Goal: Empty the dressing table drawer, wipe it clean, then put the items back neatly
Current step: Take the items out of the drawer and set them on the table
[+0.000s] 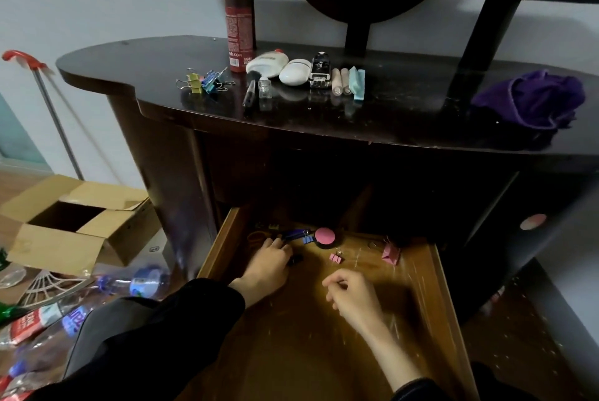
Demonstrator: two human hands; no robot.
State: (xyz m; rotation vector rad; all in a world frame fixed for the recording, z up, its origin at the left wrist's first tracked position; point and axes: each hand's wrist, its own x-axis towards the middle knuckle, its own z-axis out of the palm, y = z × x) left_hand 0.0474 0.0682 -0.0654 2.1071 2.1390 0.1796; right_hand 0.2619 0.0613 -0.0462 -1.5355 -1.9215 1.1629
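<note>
We look down into the open drawer point(223, 248), pulled out beneath the dark worktop point(129, 66). It is bare brown wood, its floor scratched and flecked with pale marks. Our left hand point(269, 266) reaches to the drawer's back left part, fingers bent down beside a small black thing point(295, 259). The blur keeps us from telling whether they pinch it or only touch it. Our right hand point(351, 295) hangs over the middle of the drawer with its fingers loosely curled inward.

Along the drawer's back edge lie a blue tube-like thing point(293, 234), a blue binder clip point(307, 239) and a round pink compact point(325, 236), close together. A small pink clip point(337, 258) sits just in front of the compact. A larger pink clip point(390, 253) lies toward the drawer's back right corner.

Above the drawer, the worktop holds a cluster of coloured binder clips point(204, 81), a tall red bottle point(240, 21) and a row of small white and dark cosmetics point(296, 71). A crumpled purple cloth point(531, 99) lies far to the right. Left of the drawer, an open cardboard box point(64, 238) stands on the floor.
</note>
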